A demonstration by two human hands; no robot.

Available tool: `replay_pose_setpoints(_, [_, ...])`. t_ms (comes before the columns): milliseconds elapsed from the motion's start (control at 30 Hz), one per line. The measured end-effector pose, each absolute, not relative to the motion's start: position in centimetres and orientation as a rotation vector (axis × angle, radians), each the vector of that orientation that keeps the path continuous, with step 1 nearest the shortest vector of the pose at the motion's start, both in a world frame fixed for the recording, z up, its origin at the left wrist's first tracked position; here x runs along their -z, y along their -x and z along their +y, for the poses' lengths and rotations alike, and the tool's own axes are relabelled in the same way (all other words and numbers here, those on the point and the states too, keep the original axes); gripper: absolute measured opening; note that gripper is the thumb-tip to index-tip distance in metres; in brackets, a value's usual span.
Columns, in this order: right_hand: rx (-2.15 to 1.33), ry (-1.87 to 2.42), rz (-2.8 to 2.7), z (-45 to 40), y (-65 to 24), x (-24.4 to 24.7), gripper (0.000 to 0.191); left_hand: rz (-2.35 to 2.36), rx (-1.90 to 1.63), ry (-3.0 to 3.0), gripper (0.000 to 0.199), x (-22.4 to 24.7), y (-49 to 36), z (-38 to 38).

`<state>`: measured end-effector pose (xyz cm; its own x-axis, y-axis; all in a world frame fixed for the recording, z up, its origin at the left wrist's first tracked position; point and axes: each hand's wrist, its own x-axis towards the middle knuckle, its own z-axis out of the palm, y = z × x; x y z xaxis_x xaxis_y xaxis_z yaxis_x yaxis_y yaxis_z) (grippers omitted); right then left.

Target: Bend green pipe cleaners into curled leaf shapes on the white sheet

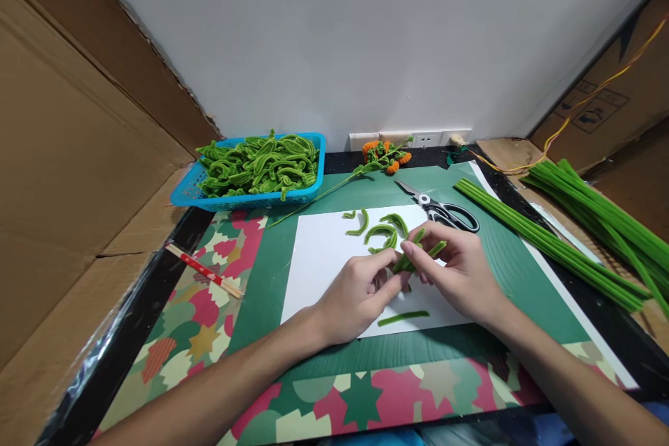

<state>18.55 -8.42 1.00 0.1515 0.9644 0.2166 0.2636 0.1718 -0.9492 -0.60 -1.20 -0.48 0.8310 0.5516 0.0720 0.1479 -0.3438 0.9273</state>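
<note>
My left hand (366, 293) and my right hand (454, 268) meet above a white sheet (324, 265). Both sets of fingers close on a few short green pipe cleaner pieces (406, 261), whose ends stick out past the right fingers. Behind the hands, several curved green pieces (380, 231) lie on the sheet. One straight piece (403, 318) rests in front of them, near the sheet's lower edge. Scissors (436, 208) with black handles lie just beyond my right hand, blades slightly apart.
A blue basket (251, 203) heaped with bent green pieces stands at back left. Orange flowers on a green stem (384, 157) lie by the wall. Long green pipe cleaners (548, 244) are at right, wrapped chopsticks (203, 270) at left. Cardboard (67, 153) flanks the table.
</note>
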Motion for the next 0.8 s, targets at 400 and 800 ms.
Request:
replay_pose_setpoints(400, [-0.952,1.259,-1.267,-8.28,-18.57,-1.01,0.029,0.492,-0.475,-1.804,0.027,0.45,0.66,-1.23])
replay_pose_setpoints(800, [-1.167,1.042,-1.023,-7.56,-18.81,-0.76,0.031,0.622,-0.621,-1.439,0.036,0.68,0.04,-0.80])
